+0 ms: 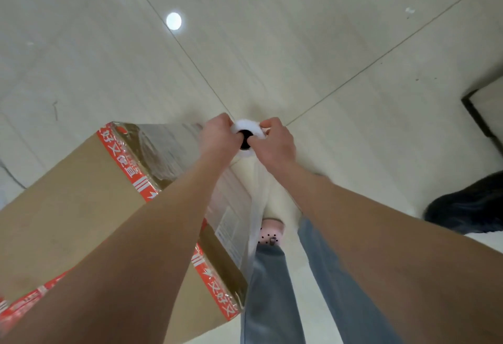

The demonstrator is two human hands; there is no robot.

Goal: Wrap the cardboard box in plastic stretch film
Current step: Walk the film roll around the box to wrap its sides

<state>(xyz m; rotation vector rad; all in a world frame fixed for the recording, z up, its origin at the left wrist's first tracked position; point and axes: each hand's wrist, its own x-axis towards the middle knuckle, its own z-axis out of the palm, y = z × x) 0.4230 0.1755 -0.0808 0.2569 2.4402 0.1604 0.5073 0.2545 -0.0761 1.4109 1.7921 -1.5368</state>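
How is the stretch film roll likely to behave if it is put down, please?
Being round with a hollow core, the stretch film roll would probably roll if laid sideways on the smooth floor. The left hand and right hand both hold it, hinting at some weight. Its film on the cardboard box looks thin and floppy.

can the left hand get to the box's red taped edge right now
Probably yes, once it lets go: the left hand grips the film roll with the right hand, and the red taped edge lies just beside it, nothing between.
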